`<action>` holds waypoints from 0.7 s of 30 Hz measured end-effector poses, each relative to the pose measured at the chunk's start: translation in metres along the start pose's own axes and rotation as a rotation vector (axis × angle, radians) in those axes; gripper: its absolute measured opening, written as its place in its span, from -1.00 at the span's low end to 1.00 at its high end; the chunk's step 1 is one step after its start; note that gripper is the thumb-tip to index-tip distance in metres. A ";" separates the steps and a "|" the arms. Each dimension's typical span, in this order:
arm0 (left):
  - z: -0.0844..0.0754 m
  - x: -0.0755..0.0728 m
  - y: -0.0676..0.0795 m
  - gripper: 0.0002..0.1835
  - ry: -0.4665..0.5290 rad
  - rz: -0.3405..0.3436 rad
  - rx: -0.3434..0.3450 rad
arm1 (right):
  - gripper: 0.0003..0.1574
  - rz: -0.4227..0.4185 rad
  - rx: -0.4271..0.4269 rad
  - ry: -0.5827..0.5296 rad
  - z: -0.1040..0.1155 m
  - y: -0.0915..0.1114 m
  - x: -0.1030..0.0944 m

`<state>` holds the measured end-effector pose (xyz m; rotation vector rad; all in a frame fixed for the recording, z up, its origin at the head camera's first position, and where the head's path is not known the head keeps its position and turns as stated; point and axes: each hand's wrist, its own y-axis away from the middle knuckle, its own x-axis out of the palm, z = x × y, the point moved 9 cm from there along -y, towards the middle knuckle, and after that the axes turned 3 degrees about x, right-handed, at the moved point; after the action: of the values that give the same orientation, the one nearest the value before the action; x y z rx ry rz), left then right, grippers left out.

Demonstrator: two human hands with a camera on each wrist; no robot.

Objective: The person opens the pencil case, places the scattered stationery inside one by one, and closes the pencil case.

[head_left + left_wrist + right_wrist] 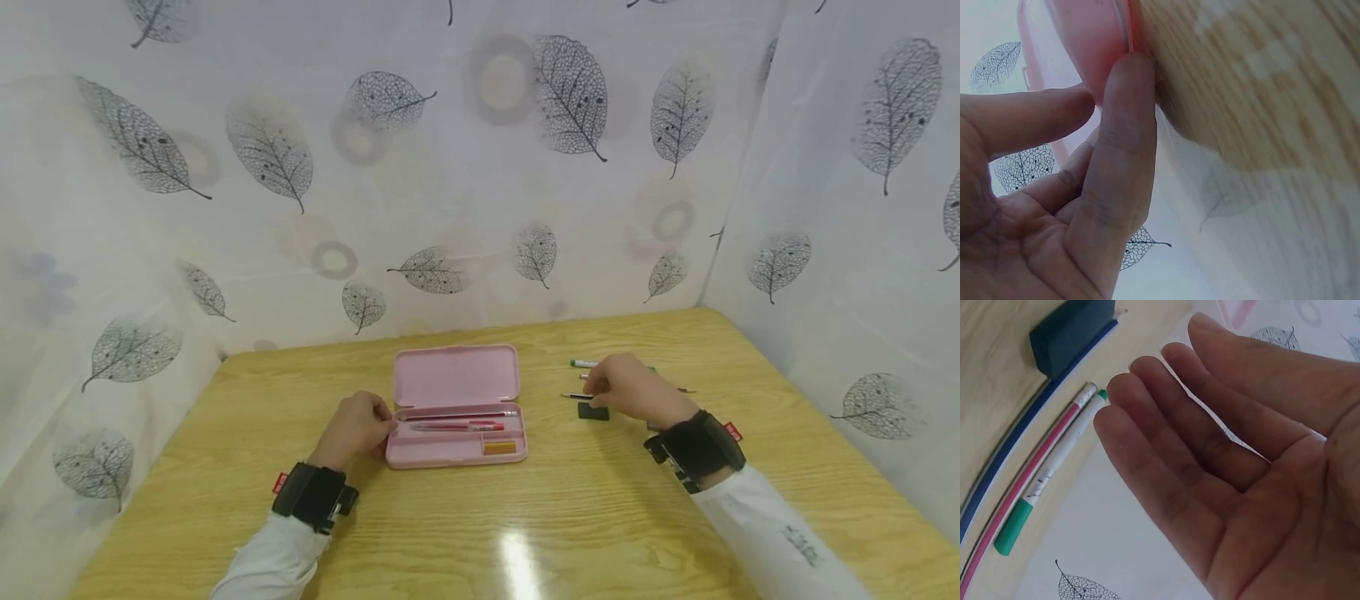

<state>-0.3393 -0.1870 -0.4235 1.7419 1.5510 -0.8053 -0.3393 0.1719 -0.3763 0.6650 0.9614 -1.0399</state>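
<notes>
An open pink pencil case [456,460] lies on the table, its lid folded back. Inside are a pencil [450,416], a red pen [457,427] and an orange-yellow block [499,447] in the small compartment. My left hand [354,429] pinches the case's left edge between thumb and fingers, closely seen in the left wrist view. To the right, my right hand [637,390] hovers over loose writing things with nothing in its loosely bent fingers. Near its fingertips are a black eraser [593,411], a dark pencil [1007,447], a red pencil [1035,465] and a green-capped white marker [1063,450].
The wooden table [450,533] carries all these things. Behind it and along both sides hangs a white curtain [465,183] printed with grey leaves. A small dark item [654,426] lies partly hidden beneath the right wrist.
</notes>
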 end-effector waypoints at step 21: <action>-0.001 -0.002 0.001 -0.88 -0.023 -0.017 0.010 | -0.91 -0.054 0.018 0.189 0.002 -0.006 0.024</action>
<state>-0.3383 -0.1872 -0.4213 1.7229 1.5512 -0.8395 -0.3395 0.1581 -0.3972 0.7662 1.1398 -1.0472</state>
